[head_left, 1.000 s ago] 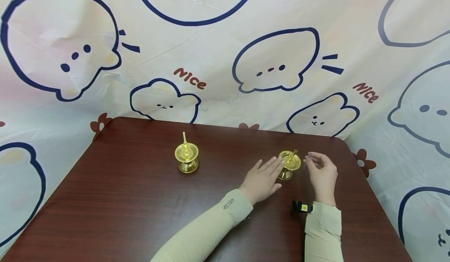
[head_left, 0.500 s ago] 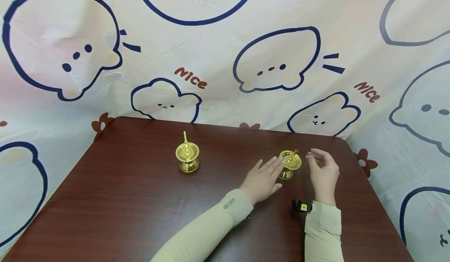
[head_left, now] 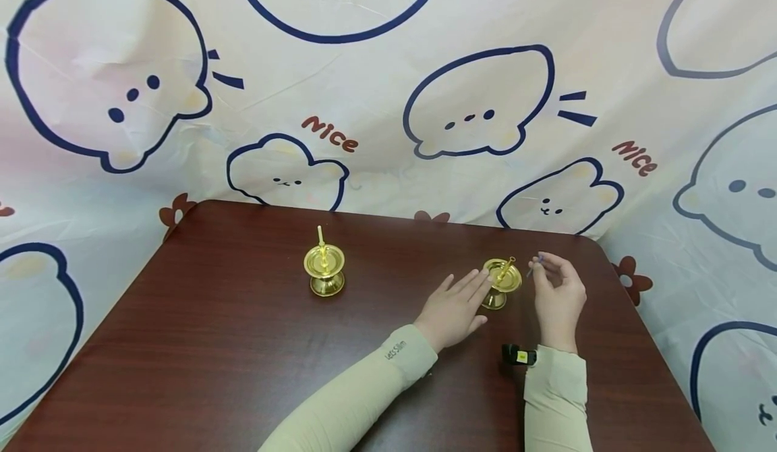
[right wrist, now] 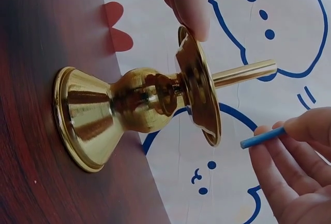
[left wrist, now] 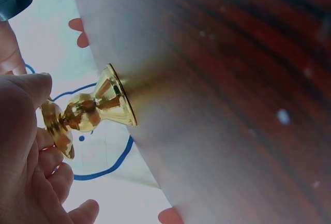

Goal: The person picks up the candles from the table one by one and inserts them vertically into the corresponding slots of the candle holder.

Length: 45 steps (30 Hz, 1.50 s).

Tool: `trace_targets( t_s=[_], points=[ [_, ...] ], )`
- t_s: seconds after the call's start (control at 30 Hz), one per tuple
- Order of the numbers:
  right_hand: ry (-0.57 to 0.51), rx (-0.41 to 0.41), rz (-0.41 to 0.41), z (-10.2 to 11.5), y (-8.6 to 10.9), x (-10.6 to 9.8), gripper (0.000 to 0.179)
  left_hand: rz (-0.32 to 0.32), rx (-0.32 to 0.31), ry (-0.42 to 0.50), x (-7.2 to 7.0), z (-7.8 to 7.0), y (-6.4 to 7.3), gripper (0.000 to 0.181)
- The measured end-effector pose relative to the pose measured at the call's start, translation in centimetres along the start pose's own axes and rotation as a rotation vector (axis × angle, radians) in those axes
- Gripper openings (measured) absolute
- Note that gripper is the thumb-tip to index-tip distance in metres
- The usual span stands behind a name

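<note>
A brass candle holder (head_left: 494, 299) with a wide dish and an upright tube stands on the right side of the table. My left hand (head_left: 452, 310) reaches over from the left with fairly straight fingers, their tips resting on the dish rim (right wrist: 192, 111). To the right of this holder, my right hand (head_left: 558, 300) pinches a thin blue candle (right wrist: 262, 137) between thumb and fingers. The candle is tilted and apart from the tube (right wrist: 245, 74). Its upper end is hidden by the fingers in the right wrist view.
A second brass holder (head_left: 324, 283), bearing a thin pale candle (head_left: 320, 237), stands further left on the dark wooden table (head_left: 231, 357). A patterned cloth (head_left: 376, 101) hangs behind and beside the table. A black wrist camera (head_left: 518, 355) sits at the right cuff.
My right hand has shifted slightly up and away, and the blue candle has become more tilted. My left hand stays on the holder's dish.
</note>
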State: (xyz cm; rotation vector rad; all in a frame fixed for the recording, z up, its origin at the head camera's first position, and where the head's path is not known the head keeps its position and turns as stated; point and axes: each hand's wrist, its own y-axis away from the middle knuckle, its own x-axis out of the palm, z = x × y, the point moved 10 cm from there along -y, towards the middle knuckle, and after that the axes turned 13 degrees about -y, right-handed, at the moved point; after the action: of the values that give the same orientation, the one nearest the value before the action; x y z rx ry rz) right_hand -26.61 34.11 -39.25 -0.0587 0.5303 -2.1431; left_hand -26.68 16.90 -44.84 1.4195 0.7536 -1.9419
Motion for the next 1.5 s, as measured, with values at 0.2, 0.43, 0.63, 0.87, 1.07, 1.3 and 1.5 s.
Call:
trace_targets(
  t_s=[0.2, 0.43, 0.63, 0.87, 1.07, 1.3, 1.5],
  points=[
    [-0.033, -0.045, -0.035, 0.7, 0.0, 0.0, 0.022, 0.006, 0.0, 0.002, 0.0, 0.1, 0.0, 0.073],
    [-0.111, -0.118, -0.045, 1.5, 0.1, 0.0, 0.021, 0.006, -0.001, -0.003, -0.1, 0.1, 0.0, 0.072],
    [-0.152, -0.118, -0.045, 1.7, 0.1, 0.1, 0.022, -0.002, -0.001, -0.002, 0.0, 0.1, 0.0, 0.072],
    [-0.201, -0.139, -0.051, 2.1, 0.1, 0.0, 0.023, -0.003, -0.005, 0.007, 0.1, 0.1, -0.1, 0.073],
    [-0.215, -0.185, -0.046, 2.7, 0.3, 0.2, 0.022, -0.004, -0.008, 0.022, 0.3, 0.0, -0.2, 0.073],
    [-0.25, -0.214, -0.031, 2.9, 0.3, 0.5, 0.024, -0.007, -0.006, 0.027, 0.4, -0.1, -0.2, 0.072],
    [-0.265, -0.223, -0.015, 3.0, 0.3, 0.8, 0.023, -0.016, -0.001, 0.019, 0.2, -0.1, -0.2, 0.072]
  ],
)
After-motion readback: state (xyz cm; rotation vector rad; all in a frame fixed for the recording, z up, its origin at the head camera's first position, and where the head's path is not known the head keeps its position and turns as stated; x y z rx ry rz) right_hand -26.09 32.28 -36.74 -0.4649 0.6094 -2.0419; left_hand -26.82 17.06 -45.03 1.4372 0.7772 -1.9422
